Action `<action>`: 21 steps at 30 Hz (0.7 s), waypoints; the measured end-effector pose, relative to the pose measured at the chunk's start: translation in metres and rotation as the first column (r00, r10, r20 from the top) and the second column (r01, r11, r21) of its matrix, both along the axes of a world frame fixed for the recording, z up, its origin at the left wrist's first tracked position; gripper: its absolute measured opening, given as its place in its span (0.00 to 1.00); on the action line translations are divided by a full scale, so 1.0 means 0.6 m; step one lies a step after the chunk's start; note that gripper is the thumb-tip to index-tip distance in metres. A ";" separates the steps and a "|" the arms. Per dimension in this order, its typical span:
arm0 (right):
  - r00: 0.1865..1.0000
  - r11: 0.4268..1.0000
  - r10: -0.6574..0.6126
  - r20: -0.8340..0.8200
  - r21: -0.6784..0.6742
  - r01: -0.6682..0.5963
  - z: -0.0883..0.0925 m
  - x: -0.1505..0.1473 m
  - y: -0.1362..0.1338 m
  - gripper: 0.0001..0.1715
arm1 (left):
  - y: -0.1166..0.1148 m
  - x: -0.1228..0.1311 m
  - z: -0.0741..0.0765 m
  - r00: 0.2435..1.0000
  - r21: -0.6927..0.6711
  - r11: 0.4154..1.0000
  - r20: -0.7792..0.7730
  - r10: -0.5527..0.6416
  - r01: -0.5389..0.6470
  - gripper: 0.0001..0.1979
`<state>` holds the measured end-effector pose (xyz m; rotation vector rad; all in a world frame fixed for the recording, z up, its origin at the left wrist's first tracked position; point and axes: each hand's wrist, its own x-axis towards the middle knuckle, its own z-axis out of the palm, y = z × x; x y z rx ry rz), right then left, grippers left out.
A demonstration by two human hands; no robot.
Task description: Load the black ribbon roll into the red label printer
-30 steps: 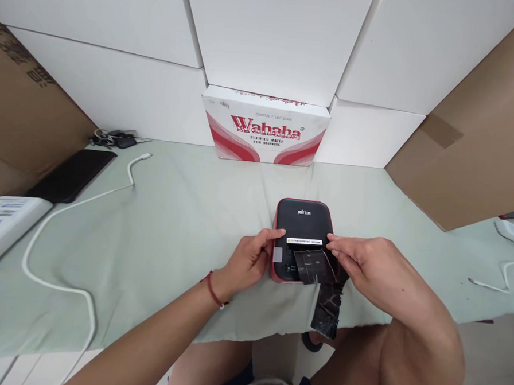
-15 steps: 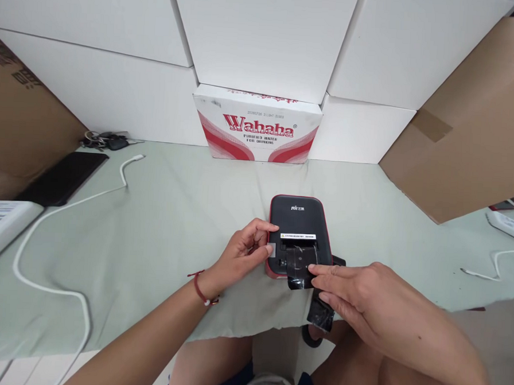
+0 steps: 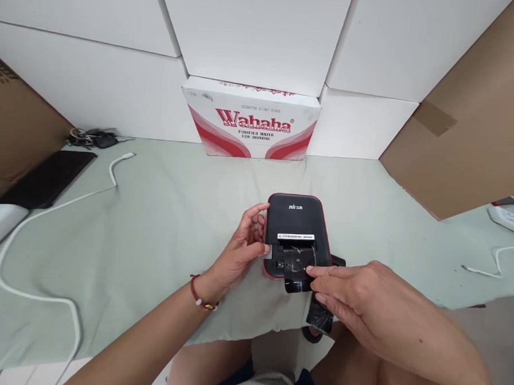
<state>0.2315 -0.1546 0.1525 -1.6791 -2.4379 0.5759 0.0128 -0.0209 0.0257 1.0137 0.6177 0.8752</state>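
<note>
A black device with rounded corners and a red rim (image 3: 296, 220) lies on the cloth, a white warning strip across its lower part. My left hand (image 3: 239, 246) grips its left side; the thumb presses at a grey tab (image 3: 269, 251) and the index fingertip touches the upper left edge. From the slot below the warning strip, a glossy black flap (image 3: 296, 278) lies over the device's near end. My right hand (image 3: 349, 289) has its fingers closed together at the flap's right edge. Another shiny black piece (image 3: 320, 317) hangs below those fingers, partly hidden.
Behind stands a white and red Wahaba-style water carton (image 3: 252, 126) marked Wahaha, against white boxes (image 3: 368, 123). Brown cardboard (image 3: 467, 129) stands right. Left lie keys (image 3: 98, 138), a dark flat phone-like slab (image 3: 51, 176), a white cable (image 3: 40, 287) and a power strip (image 3: 1, 222).
My left index finger has slid up the device's left edge, while the thumb stays at the grey tab. The right hand keeps its place at the flap. The view has shifted slightly.
</note>
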 end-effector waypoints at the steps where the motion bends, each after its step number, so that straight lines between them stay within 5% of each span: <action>1: 1.000 1.000 -0.005 0.003 0.002 0.005 0.001 -0.001 0.000 0.21 | -0.001 0.001 -0.004 1.000 -0.003 1.000 0.013 -0.013 0.013 0.40; 8: 0.995 0.995 -0.098 -0.005 -0.027 0.098 0.011 -0.012 0.033 0.19 | -0.001 -0.001 -0.038 0.999 0.088 0.996 0.014 -0.036 0.034 0.42; 14: 0.927 0.931 -0.362 0.093 0.095 0.354 -0.047 -0.012 0.141 0.16 | 0.003 -0.002 -0.053 0.999 0.160 0.986 -0.014 -0.038 0.040 0.38; 21: 0.899 0.973 -0.198 0.391 -0.032 0.228 -0.046 -0.027 0.181 0.16 | 0.004 0.004 -0.056 0.999 0.204 0.978 -0.018 -0.040 0.042 0.38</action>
